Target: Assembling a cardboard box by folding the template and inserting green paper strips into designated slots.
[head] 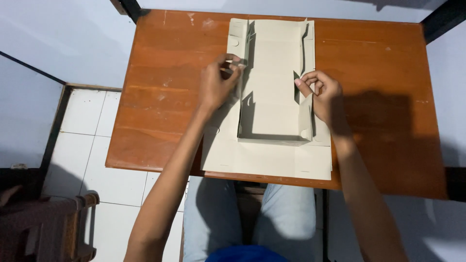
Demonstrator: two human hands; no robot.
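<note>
We judge the grey cardboard box blank (272,92) light and stiff, our left hand (217,86) and right hand (324,92) pinching closed its raised side flaps.

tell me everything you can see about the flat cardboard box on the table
The cardboard box is a pale grey-beige die-cut sheet, partly folded, lying lengthwise on the wooden table. Its two long side walls stand raised, with creases, slots and round tabs showing; a near wall is up too, and a wide flap lies flat toward the person, overhanging the table edge. The left hand pinches the left wall, and the right hand grips the right wall.
</note>
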